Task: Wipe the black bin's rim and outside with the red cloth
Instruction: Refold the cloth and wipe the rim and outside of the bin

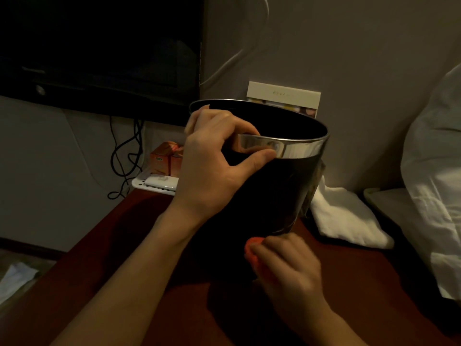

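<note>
The black bin [279,191] with a shiny silver rim band [299,148] stands tilted on the dark red table, its mouth leaning toward me. My left hand [217,156] grips the near left part of the rim, fingers over the edge and thumb on the silver band. My right hand [287,268] is low at the bin's bottom front, blurred, and holds the bunched red cloth [252,250] against the bin's lower outside. Most of the cloth is hidden under my fingers.
A dark television [99,51] hangs at upper left with cables below it. A white tray [154,184] holds orange boxes [166,158] behind the bin. A folded white towel [346,216] lies to the right, beside white bedding [434,171]. A card [284,98] leans on the wall.
</note>
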`<state>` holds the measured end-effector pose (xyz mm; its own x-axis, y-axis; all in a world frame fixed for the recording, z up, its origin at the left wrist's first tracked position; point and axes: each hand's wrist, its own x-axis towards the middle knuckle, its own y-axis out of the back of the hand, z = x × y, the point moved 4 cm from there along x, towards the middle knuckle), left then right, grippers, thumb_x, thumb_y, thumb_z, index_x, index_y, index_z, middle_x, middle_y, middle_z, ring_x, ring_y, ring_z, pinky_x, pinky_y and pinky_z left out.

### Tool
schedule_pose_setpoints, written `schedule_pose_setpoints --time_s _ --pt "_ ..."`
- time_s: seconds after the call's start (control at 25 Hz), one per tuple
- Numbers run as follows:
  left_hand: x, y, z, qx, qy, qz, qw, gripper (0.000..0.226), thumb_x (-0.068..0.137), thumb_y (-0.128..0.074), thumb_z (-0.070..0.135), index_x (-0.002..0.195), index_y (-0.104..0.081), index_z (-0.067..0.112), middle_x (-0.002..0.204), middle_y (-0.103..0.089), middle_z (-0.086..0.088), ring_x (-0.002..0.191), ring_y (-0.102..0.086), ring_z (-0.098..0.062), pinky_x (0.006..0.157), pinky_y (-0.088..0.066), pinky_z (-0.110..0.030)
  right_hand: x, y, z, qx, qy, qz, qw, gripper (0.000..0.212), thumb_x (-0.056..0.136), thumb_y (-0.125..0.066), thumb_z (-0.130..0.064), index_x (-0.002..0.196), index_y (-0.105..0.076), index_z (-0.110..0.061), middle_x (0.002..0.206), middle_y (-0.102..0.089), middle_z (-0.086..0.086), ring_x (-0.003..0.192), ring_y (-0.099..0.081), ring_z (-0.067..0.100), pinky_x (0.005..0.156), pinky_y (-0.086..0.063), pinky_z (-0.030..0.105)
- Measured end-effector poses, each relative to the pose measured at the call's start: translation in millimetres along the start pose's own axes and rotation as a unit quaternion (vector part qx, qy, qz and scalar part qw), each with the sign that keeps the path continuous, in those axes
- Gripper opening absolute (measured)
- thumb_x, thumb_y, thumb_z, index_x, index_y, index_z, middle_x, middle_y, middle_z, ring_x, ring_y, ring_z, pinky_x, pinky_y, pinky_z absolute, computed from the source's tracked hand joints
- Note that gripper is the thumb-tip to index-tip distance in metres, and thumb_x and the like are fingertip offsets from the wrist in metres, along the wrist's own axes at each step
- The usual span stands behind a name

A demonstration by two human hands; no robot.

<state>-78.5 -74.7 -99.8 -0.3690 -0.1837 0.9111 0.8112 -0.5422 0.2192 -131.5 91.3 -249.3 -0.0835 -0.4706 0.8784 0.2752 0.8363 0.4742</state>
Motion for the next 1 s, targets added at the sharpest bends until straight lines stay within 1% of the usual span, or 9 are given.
schedule_pose_setpoints --time_s 0.12,0.28,0.36,0.56,0.76,0.8,0.88,0.96,1.0 --pt "0.3 -0.6 -0.2 0.003 -0.005 -0.006 1.000 0.026 0.077 -0.072 0.040 0.092 -0.061 0.022 0.091 -0.050 0.025 0.099 -0.040 0.010 0.092 -0.040 -0.042 -6.3 -11.6 -10.1 0.008 0.043 -0.066 0.997 0.014 0.099 -0.072 -0.020 0.097 -0.080 -0.009 0.096 -0.071 0.005 0.074 -0.060 0.022 0.059 -0.049 0.037" --pt "0.6 -1.3 -1.2 0.006 -0.004 -0.004 1.000 0.026 0.077 -0.071 0.042 0.092 -0.060 0.024 0.091 -0.050 0.024 0.098 -0.041 0.006 0.092 -0.039 -0.037 15.9 18.8 9.8 0.010 -0.032 0.040 0.999 0.012 0.093 -0.077 -0.012 0.102 -0.078 -0.005 0.099 -0.069 0.007 0.080 -0.060 0.022 0.070 -0.049 0.033" --pt "0.2 -1.6 -0.9 0.009 -0.008 -0.001 1.000 0.025 0.077 -0.071 0.042 0.092 -0.060 0.025 0.091 -0.050 0.025 0.098 -0.041 0.005 0.091 -0.039 -0.036 15.6 21.9 14.1 0.008 -0.059 0.061 0.996 0.017 0.089 -0.080 -0.009 0.105 -0.078 -0.003 0.101 -0.069 0.008 0.084 -0.059 0.020 0.074 -0.048 0.030" --pt "-1.1 -0.4 3.4 0.029 -0.009 0.004 1.000 0.022 0.080 -0.069 0.041 0.092 -0.058 0.027 0.089 -0.048 0.026 0.096 -0.041 0.002 0.091 -0.038 -0.036 -12.3 -10.6 -10.7 -0.002 0.039 -0.075 0.996 0.015 0.099 -0.070 -0.018 0.094 -0.080 -0.007 0.093 -0.071 0.006 0.073 -0.059 0.024 0.059 -0.047 0.038" --pt "-5.3 -15.9 16.4 0.119 -0.060 -0.037 0.990 0.034 0.083 -0.063 0.046 0.104 -0.063 0.020 0.100 -0.055 0.011 0.107 -0.044 -0.009 0.104 -0.029 -0.045 16.1 20.0 11.1 -0.002 -0.043 0.048 0.998 0.015 0.095 -0.075 -0.011 0.099 -0.079 0.002 0.095 -0.072 0.015 0.080 -0.059 0.024 0.068 -0.048 0.036" --pt "-5.3 -18.4 17.5 0.107 -0.056 -0.034 0.992 0.035 0.082 -0.064 0.046 0.104 -0.062 0.019 0.099 -0.052 0.013 0.106 -0.041 -0.007 0.102 -0.031 -0.048 12.2 15.9 9.9 -0.001 -0.045 0.037 0.998 0.015 0.096 -0.074 -0.012 0.099 -0.079 0.002 0.096 -0.071 0.015 0.080 -0.059 0.025 0.068 -0.049 0.036" --pt "-3.9 -17.5 14.6 0.076 -0.045 -0.014 0.996 0.029 0.082 -0.067 0.043 0.098 -0.060 0.020 0.095 -0.048 0.015 0.102 -0.036 -0.001 0.101 -0.032 -0.049 -5.3 -5.2 -2.6 0.009 -0.001 -0.043 0.999 0.016 0.098 -0.071 -0.016 0.098 -0.078 -0.002 0.096 -0.070 0.011 0.078 -0.059 0.026 0.063 -0.050 0.041" --pt "-2.8 -11.9 7.6 0.056 -0.033 0.005 0.998 0.022 0.081 -0.068 0.041 0.092 -0.057 0.025 0.091 -0.050 0.016 0.100 -0.039 0.000 0.105 -0.028 -0.040 -15.7 -15.5 -7.2 0.015 0.043 -0.098 0.994 0.014 0.099 -0.070 -0.017 0.100 -0.078 -0.006 0.097 -0.068 0.008 0.078 -0.056 0.024 0.060 -0.049 0.040" --pt "-2.0 -9.3 4.8 0.045 -0.028 0.006 0.999 0.022 0.081 -0.068 0.041 0.091 -0.055 0.027 0.090 -0.051 0.017 0.101 -0.041 -0.001 0.106 -0.025 -0.033 -11.7 -11.6 -3.0 0.021 0.039 -0.088 0.995 0.014 0.099 -0.070 -0.016 0.101 -0.078 -0.004 0.097 -0.069 0.009 0.078 -0.057 0.024 0.061 -0.049 0.039"
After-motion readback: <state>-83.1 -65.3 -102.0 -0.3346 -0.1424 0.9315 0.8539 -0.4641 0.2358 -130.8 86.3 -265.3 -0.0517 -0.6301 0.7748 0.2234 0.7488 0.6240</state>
